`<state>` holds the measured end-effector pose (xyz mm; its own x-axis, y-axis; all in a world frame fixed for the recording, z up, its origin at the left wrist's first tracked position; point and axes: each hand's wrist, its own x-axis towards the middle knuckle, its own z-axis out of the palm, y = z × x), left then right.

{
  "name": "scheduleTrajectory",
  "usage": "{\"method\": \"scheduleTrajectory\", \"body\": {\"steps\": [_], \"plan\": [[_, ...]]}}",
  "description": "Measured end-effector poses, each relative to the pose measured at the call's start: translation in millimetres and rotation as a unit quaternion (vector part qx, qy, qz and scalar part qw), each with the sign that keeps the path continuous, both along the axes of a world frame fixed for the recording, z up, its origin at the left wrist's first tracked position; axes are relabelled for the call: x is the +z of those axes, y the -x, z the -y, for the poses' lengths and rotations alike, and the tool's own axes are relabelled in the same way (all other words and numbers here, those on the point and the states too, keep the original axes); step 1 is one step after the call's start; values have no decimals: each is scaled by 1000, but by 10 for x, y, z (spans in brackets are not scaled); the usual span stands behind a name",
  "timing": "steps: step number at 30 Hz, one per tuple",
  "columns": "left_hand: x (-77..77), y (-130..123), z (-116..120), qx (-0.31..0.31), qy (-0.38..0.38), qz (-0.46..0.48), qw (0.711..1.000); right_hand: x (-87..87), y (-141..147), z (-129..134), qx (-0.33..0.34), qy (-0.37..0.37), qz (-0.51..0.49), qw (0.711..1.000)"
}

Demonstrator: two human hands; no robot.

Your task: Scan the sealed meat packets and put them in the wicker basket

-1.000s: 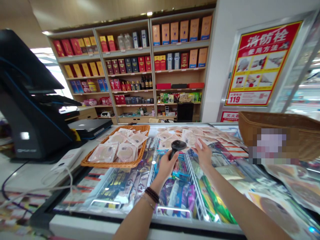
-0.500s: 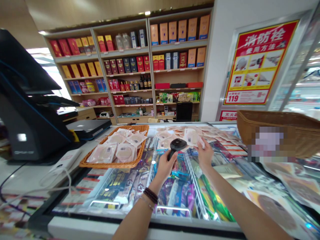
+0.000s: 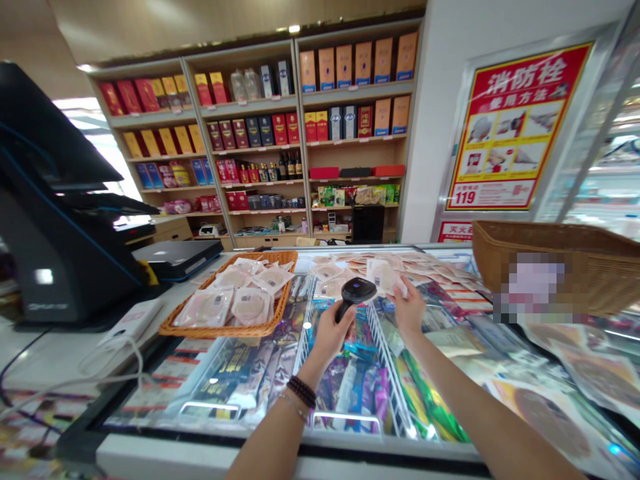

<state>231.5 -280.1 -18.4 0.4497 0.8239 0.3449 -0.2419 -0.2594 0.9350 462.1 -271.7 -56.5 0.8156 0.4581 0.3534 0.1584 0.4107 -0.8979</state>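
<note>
Black plastic formed the handheld scanner [image 3: 359, 289], which the left hand [image 3: 334, 331] grasped, its fingers wrapped around the handle and the scanner's head tilted toward the right. Just beside that head, on its right, a clear packet [image 3: 381, 275] with a pale round item inside and a small printed label was held up over the far middle of the glass-topped chest [image 3: 200, 459]. Fingertips of the right hand [image 3: 411, 308] pinched the packet by its right edge. Similar packets [image 3: 327, 270] lay spread over the far part of the glass, while an orange wicker basket [image 3: 220, 330] to the left carried several more. Brown weave made up a larger basket [image 3: 565, 238] at the right. Beneath the glass, near the arms, brightly coloured wrapped goods [image 3: 357, 393] lay between white wire dividers [image 3: 393, 373]. Dark beads formed a bracelet [image 3: 302, 391] around the left wrist.
</note>
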Motion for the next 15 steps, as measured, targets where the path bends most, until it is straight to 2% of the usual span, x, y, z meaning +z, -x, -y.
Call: {"method": "scheduleTrajectory", "body": {"steps": [9, 12, 15], "plan": [[-7, -19, -14, 5, 12, 22, 1000, -16, -37, -20, -4, 18, -30, 999], [64, 25, -57, 27, 25, 26, 999, -81, -155, -66, -37, 9, -86, 996], [190, 146, -161, 76, 27, 47, 996, -133, -322, -174, -68, -28, -162, 984]]}}
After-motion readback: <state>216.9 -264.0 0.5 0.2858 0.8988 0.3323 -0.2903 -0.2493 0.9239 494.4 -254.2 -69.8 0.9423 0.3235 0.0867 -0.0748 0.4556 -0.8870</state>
